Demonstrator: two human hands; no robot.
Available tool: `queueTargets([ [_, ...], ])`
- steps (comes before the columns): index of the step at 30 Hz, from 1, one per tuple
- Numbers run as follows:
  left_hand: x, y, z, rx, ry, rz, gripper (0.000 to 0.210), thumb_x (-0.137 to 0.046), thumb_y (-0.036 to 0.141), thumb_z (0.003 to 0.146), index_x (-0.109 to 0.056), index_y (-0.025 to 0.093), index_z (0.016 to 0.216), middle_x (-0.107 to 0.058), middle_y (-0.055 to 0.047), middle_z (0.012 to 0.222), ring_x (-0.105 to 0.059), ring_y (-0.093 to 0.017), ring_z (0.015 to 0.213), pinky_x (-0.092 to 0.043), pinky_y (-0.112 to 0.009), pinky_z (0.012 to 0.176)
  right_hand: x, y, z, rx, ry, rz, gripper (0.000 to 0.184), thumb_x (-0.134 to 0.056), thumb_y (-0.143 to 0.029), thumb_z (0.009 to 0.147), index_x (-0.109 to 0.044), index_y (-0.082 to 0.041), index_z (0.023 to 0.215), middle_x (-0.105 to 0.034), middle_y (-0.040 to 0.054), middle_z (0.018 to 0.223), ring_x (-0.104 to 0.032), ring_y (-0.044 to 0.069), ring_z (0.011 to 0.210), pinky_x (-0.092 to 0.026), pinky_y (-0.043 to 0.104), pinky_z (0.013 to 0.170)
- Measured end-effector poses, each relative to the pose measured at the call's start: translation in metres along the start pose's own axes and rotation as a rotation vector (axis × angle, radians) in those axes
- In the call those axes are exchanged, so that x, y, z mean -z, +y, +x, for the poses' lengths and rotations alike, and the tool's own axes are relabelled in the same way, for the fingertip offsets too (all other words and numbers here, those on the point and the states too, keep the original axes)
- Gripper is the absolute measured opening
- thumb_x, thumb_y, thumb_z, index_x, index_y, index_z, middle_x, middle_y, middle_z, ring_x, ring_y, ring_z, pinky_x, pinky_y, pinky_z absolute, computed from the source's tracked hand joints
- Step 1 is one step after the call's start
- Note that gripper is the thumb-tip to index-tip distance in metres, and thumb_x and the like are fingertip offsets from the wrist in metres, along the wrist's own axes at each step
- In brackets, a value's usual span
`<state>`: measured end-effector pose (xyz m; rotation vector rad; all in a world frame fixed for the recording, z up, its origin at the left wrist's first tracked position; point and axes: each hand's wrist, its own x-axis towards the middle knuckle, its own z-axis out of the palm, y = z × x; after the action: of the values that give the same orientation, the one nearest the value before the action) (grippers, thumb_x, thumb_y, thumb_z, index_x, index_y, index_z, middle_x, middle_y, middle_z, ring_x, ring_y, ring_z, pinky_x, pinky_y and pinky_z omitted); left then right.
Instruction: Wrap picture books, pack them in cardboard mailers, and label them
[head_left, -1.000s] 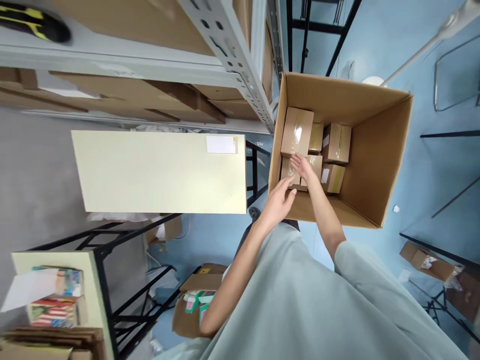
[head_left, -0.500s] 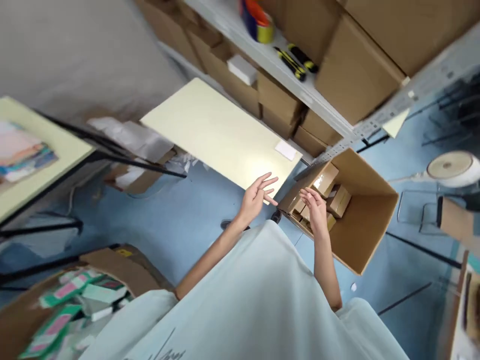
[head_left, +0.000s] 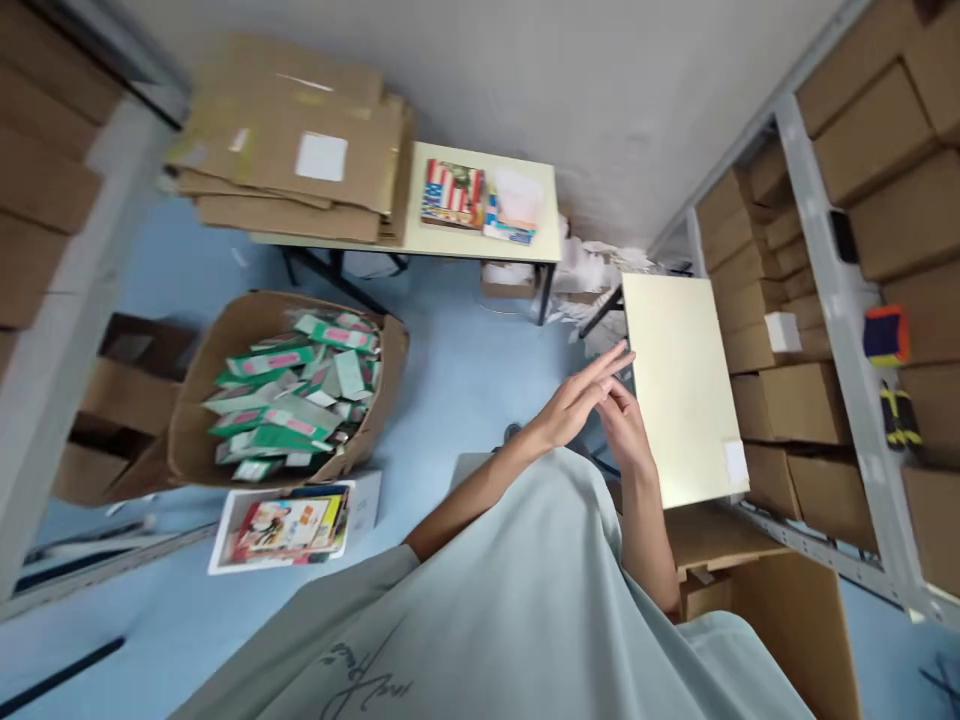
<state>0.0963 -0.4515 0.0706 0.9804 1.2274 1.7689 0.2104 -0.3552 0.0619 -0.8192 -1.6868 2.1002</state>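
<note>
My left hand (head_left: pixel 571 408) is in front of my body with its fingers stretched out to the upper right, holding nothing. My right hand (head_left: pixel 627 428) meets it, its fingertips touching the left fingers. Its fingers are loosely bent, and I see no object between them. Both hands are in the air before my light shirt, just left of a pale yellow tabletop (head_left: pixel 679 380). A white slip (head_left: pixel 736 462) lies on that table's near right corner.
Left stands a large carton (head_left: pixel 397 365) full of green and white small boxes (head_left: pixel 277 415). Beside it is a white bin of booklets (head_left: pixel 292 525). A back table (head_left: pixel 416 190) bears flattened cardboard (head_left: pixel 262 120) and booklets (head_left: pixel 454 195). Right are shelves of boxes (head_left: pixel 806 405) and an open carton (head_left: pixel 795 610).
My view has swung left, bringing the back table and the full carton into sight. My hands, apart before, now touch each other.
</note>
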Motion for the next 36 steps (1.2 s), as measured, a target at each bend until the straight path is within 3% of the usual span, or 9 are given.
queueTargets([
  [4, 0.075, 0.017, -0.006, 0.027, 0.223, 0.032, 0.069, -0.048, 0.058, 0.121, -0.044, 0.034, 0.185, -0.055, -0.007, 0.182, -0.047, -0.030, 0.176, -0.032, -0.052, 0.150, -0.070, -0.003, 0.062, -0.078, -0.193, -0.008, 0.047, -0.092, -0.076, 0.087, -0.084, -0.032, 0.101, -0.084, 0.0055, 0.107, -0.078, 0.029, 0.107, -0.065, 0.044, 0.105],
  [9, 0.162, 0.013, 0.007, 0.050, 0.416, 0.062, 0.073, -0.052, 0.065, 0.117, -0.049, 0.032, 0.183, -0.059, -0.008, 0.179, -0.050, -0.032, 0.174, -0.036, -0.053, 0.149, -0.139, 0.007, 0.144, -0.154, -0.371, 0.016, 0.047, -0.095, -0.076, 0.085, -0.086, -0.033, 0.103, -0.083, 0.0030, 0.105, -0.078, 0.027, 0.106, -0.065, 0.041, 0.107],
  [15, 0.273, 0.001, 0.061, 0.188, 0.525, 0.019, 0.083, -0.058, 0.075, 0.113, -0.050, 0.029, 0.181, -0.056, -0.014, 0.181, -0.068, -0.038, 0.157, -0.065, -0.052, 0.123, -0.191, 0.028, 0.278, -0.226, -0.473, 0.032, 0.050, -0.094, -0.077, 0.085, -0.085, -0.029, 0.098, -0.081, 0.0010, 0.093, -0.074, 0.021, 0.087, -0.065, 0.035, 0.091],
  [18, 0.329, -0.012, 0.098, 0.271, 0.600, 0.027, 0.085, -0.060, 0.077, 0.110, -0.052, 0.027, 0.178, -0.054, -0.020, 0.182, -0.087, -0.034, 0.120, -0.071, -0.052, 0.110, -0.198, 0.040, 0.363, -0.227, -0.424, 0.005, 0.045, -0.092, -0.072, 0.088, -0.084, -0.028, 0.095, -0.086, 0.0032, 0.103, -0.079, 0.023, 0.102, -0.065, 0.036, 0.101],
  [20, 0.367, -0.028, 0.122, 0.333, 0.655, 0.045, 0.082, -0.062, 0.075, 0.109, -0.056, 0.024, 0.173, -0.056, -0.022, 0.180, -0.089, -0.029, 0.102, -0.070, -0.054, 0.112, -0.194, 0.052, 0.422, -0.226, -0.309, -0.076, 0.036, -0.091, -0.062, 0.091, -0.083, -0.027, 0.098, -0.087, 0.0042, 0.111, -0.080, 0.023, 0.114, -0.063, 0.038, 0.111],
  [25, 0.446, -0.087, 0.183, 0.538, 0.759, 0.075, 0.060, -0.064, 0.049, 0.110, -0.062, 0.016, 0.160, -0.069, -0.025, 0.166, -0.087, -0.030, 0.117, -0.067, -0.050, 0.115, -0.169, 0.082, 0.541, -0.334, 0.134, -0.396, 0.018, -0.085, -0.034, 0.090, -0.070, -0.026, 0.091, -0.084, 0.0051, 0.110, -0.079, 0.024, 0.118, -0.060, 0.042, 0.122],
  [28, 0.475, -0.119, 0.227, 0.674, 0.732, 0.138, 0.054, -0.066, 0.031, 0.108, -0.063, 0.012, 0.158, -0.070, -0.026, 0.164, -0.085, -0.027, 0.122, -0.065, -0.043, 0.116, -0.154, 0.093, 0.581, -0.386, 0.260, -0.464, 0.026, -0.086, -0.027, 0.086, -0.068, -0.025, 0.104, -0.081, 0.0126, 0.135, -0.075, 0.026, 0.137, -0.054, 0.045, 0.131],
  [32, 0.500, -0.149, 0.290, 0.734, 0.604, 0.306, 0.060, -0.072, 0.021, 0.104, -0.061, 0.010, 0.162, -0.063, -0.025, 0.172, -0.076, -0.030, 0.141, -0.058, -0.039, 0.121, -0.149, 0.099, 0.608, -0.406, 0.348, -0.500, 0.061, -0.089, -0.024, 0.081, -0.066, -0.020, 0.137, -0.063, 0.0214, 0.170, -0.073, 0.029, 0.147, -0.050, 0.045, 0.137],
  [36, 0.513, -0.169, 0.343, 0.808, 0.491, 0.437, 0.063, -0.079, 0.023, 0.101, -0.063, 0.009, 0.160, -0.069, -0.025, 0.164, -0.077, -0.035, 0.135, -0.058, -0.041, 0.117, -0.150, 0.096, 0.618, -0.408, 0.366, -0.474, 0.079, -0.091, -0.022, 0.081, -0.061, -0.019, 0.154, -0.058, 0.0227, 0.177, -0.070, 0.032, 0.154, -0.043, 0.048, 0.143],
])
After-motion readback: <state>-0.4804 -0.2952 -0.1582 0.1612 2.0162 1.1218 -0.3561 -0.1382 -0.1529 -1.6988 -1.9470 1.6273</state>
